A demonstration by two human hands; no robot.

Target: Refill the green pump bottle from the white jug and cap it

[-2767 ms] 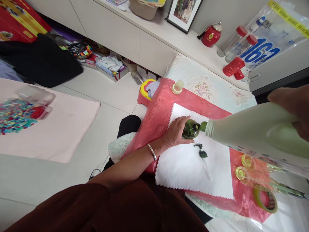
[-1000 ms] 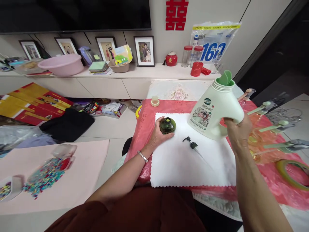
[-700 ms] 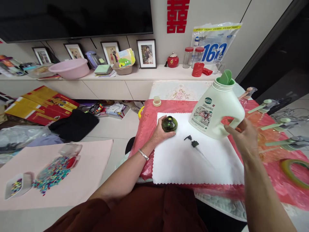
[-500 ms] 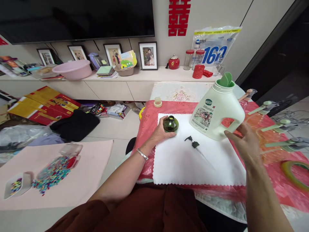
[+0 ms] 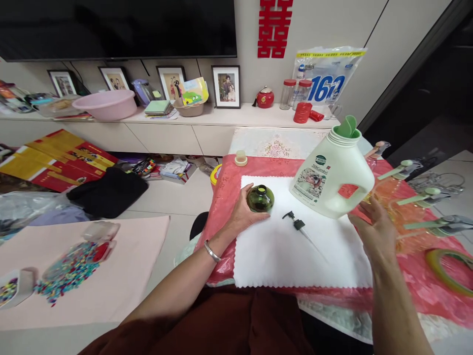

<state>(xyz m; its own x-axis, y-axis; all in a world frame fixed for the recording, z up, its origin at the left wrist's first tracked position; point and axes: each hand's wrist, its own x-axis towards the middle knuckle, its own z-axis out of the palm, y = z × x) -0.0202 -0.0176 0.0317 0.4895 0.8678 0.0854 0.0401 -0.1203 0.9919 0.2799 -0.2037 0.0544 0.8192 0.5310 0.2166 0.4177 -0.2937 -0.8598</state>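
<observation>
A round dark green glass bottle [image 5: 260,198], uncapped, stands on the white scalloped mat [image 5: 273,261]. My left hand [image 5: 247,212] curls around its left side, thumb along the front. Beside it on the mat lies a black pump head [image 5: 298,225] with a long clear tube. The large pale green detergent jug [image 5: 332,172] stands at the mat's back right, its mouth uncapped with a green funnel-like piece [image 5: 348,126] in it. My right hand [image 5: 379,231] is just right of the jug's handle, fingers apart and holding nothing; some fingertips are partly hidden.
A cream cap [image 5: 241,158] sits on the red table cover [image 5: 225,207]. At right stand several orange pump bottles [image 5: 395,192], near a roll of tape [image 5: 449,268]. Colourful beads [image 5: 70,271] are spread on a pink surface [image 5: 136,266] at left.
My right hand has come away from the jug's handle, slightly to the right and down. My left hand stays on the green bottle. The view has shifted a little.
</observation>
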